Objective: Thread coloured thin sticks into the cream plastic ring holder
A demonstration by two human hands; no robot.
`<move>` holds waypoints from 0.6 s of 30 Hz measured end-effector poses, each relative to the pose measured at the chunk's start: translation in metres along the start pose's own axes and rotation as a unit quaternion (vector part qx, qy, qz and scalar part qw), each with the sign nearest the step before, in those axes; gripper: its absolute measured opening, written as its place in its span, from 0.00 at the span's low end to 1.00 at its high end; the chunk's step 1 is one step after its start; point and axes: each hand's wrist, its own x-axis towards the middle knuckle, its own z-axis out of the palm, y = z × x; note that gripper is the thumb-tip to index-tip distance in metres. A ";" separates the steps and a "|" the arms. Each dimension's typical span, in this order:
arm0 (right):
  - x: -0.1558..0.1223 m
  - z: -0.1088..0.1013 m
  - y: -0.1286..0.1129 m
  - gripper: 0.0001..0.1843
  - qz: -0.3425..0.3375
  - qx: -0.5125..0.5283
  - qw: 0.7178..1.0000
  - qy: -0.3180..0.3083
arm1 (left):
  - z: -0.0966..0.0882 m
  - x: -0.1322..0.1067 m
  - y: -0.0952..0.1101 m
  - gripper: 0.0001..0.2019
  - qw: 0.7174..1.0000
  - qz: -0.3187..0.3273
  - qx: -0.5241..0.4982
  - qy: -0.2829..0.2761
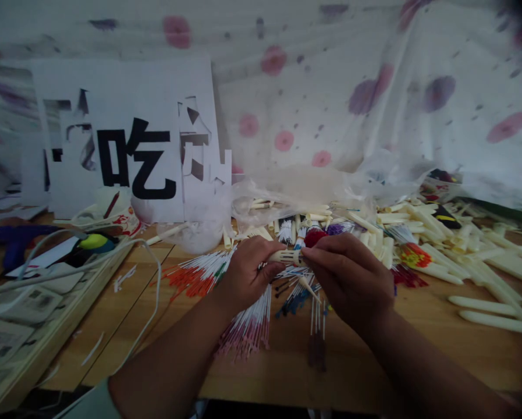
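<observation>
Between my hands is a short cream tube [286, 256] with dark slots along its side, lying roughly level above the table. My left hand [248, 272] is closed round its left end, thumb underneath. At the other end, my right hand [351, 282] is closed, with thumb and fingertips pinching the tube; any smaller piece there is hidden. Beneath and beside the hands lie bundles of thin white sticks with coloured ends: orange-tipped sticks [199, 272] to the left, pink-tipped sticks [248, 329] below, blue-tipped sticks [296, 301] and dark-tipped sticks [317, 337] between my forearms.
Many cream tubes and strips [444, 238] pile up on the right. A power strip [29, 302] with a white cable [158, 285] runs along the left, near a blue glue gun [14, 244]. White cut-out boards [134, 87] and clear plastic bags [304, 189] stand behind.
</observation>
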 end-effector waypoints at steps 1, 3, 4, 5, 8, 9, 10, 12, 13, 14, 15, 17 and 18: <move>0.000 0.000 0.000 0.16 -0.003 -0.006 1.000 0.000 | 0.000 0.000 0.000 0.15 1.000 0.002 -0.006 -0.007; -0.001 0.001 0.001 0.16 -0.008 -0.014 1.000 0.002 | 0.000 0.001 0.001 0.16 1.000 -0.001 -0.016 -0.015; -0.001 0.002 0.000 0.16 -0.008 -0.013 1.000 0.004 | 0.000 0.001 0.001 0.16 1.000 -0.004 -0.019 -0.014; -0.001 0.002 0.000 0.16 -0.004 -0.006 1.000 0.005 | 0.000 0.001 0.001 0.16 1.000 -0.007 -0.021 -0.012; 0.000 0.004 -0.001 0.13 0.036 0.043 0.998 0.003 | 0.001 0.001 0.000 0.15 1.000 -0.010 -0.024 -0.009; 0.001 0.005 -0.001 0.12 0.053 0.059 0.997 0.002 | 0.002 0.000 0.000 0.14 1.000 -0.011 -0.023 -0.010; 0.001 0.005 -0.001 0.11 0.065 0.070 0.995 0.004 | 0.002 0.000 0.000 0.15 1.000 -0.011 -0.024 -0.010; 0.002 0.005 0.001 0.09 0.076 0.077 0.994 0.010 | 0.003 0.000 0.000 0.14 0.999 -0.012 -0.028 -0.009; 0.002 0.005 0.002 0.08 0.078 0.076 0.994 0.010 | 0.003 0.000 0.000 0.14 0.999 -0.013 -0.032 -0.009; 0.002 0.005 0.002 0.07 0.081 0.075 0.994 0.004 | 0.003 0.000 0.000 0.14 0.999 -0.014 -0.035 -0.010; 0.002 0.005 0.003 0.07 0.086 0.074 0.993 -0.005 | 0.003 0.001 0.000 0.13 0.999 -0.016 -0.037 -0.011; 0.002 0.005 0.004 0.06 0.104 0.079 0.991 -0.026 | 0.003 0.002 0.001 0.13 0.999 -0.021 -0.033 -0.017; 0.002 0.006 0.005 0.05 0.116 0.087 0.989 -0.032 | 0.003 0.002 0.001 0.13 0.999 -0.024 -0.026 -0.018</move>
